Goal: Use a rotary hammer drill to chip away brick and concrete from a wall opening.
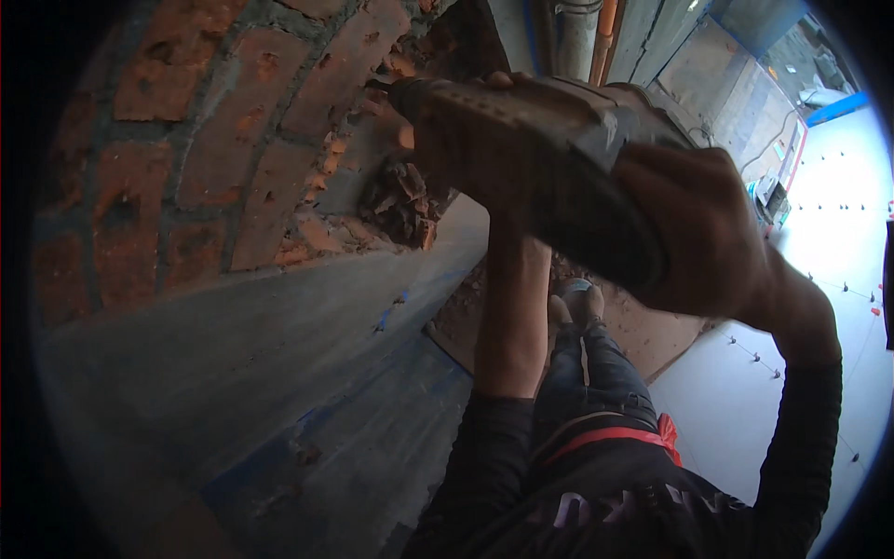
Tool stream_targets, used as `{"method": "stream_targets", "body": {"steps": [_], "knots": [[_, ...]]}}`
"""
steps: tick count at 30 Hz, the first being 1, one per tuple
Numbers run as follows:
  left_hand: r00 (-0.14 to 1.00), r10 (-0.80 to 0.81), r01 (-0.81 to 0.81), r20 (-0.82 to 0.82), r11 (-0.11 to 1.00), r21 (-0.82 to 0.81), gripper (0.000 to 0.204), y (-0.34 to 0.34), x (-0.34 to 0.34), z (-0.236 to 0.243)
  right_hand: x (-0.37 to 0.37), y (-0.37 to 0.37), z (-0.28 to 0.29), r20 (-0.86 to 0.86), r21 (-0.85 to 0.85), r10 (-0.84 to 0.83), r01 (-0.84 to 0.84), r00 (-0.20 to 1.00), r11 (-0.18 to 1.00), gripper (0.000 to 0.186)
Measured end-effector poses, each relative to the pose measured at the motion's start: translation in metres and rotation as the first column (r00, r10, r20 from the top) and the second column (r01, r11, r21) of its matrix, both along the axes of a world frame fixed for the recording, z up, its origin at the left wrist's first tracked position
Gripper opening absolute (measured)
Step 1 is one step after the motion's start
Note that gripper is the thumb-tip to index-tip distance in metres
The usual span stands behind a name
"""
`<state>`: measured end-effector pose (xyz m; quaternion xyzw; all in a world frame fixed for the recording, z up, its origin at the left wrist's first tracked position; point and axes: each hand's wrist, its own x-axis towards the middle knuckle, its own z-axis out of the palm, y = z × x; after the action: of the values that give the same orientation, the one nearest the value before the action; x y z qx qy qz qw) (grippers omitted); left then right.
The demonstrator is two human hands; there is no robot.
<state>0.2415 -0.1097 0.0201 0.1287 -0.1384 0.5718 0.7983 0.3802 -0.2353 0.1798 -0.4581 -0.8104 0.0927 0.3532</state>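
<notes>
A dark power drill (568, 177) with a short bit (380, 86) points left at the broken edge of a red brick wall (223, 121). My left hand (452, 154) is closed round the front of the tool, partly hidden in shadow. My right hand (698, 224) grips the rear handle, its fingers wrapped over it. Below the bit, the wall has a jagged recess with broken brick and rubble (400, 205) over grey mortar.
Pipes (596, 37) run behind the tool. Boards (717, 84) and a cable stand at upper right. White floor tiles (819, 391) with small levelling clips lie right. My feet (582, 303) stand on a debris-strewn brown sheet (661, 349); a grey plastered surface (214, 354) lies left.
</notes>
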Motion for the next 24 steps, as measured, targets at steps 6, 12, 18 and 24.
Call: {"method": "stream_targets", "body": {"steps": [6, 12, 18, 24], "knots": [[0.959, -0.253, 0.251, 0.126, 0.968, 0.029, 0.068, 0.052, -0.020, 0.006, 0.014, 0.023, 0.011, 0.136, 0.133, -0.108, 0.090, 0.985, 0.987, 0.059], [0.993, -0.078, 0.073, -0.086, 0.995, -0.066, 0.064, 0.066, 0.001, 0.014, 0.027, 0.037, 0.069, -0.065, -0.408, -0.394, 0.336, 0.917, 0.849, 0.061], [0.946, 0.059, -0.119, -0.318, 0.978, -0.172, 0.063, 0.056, 0.009, 0.005, 0.027, 0.047, 0.061, 0.186, -0.448, -0.430, 0.466, 0.884, 0.763, 0.048], [0.833, 0.139, -0.297, -0.535, 0.929, -0.222, 0.063, 0.011, 0.004, 0.026, 0.031, -0.010, -0.067, -0.212, -0.503, -0.357, 0.212, 0.910, 0.838, 0.036]]}}
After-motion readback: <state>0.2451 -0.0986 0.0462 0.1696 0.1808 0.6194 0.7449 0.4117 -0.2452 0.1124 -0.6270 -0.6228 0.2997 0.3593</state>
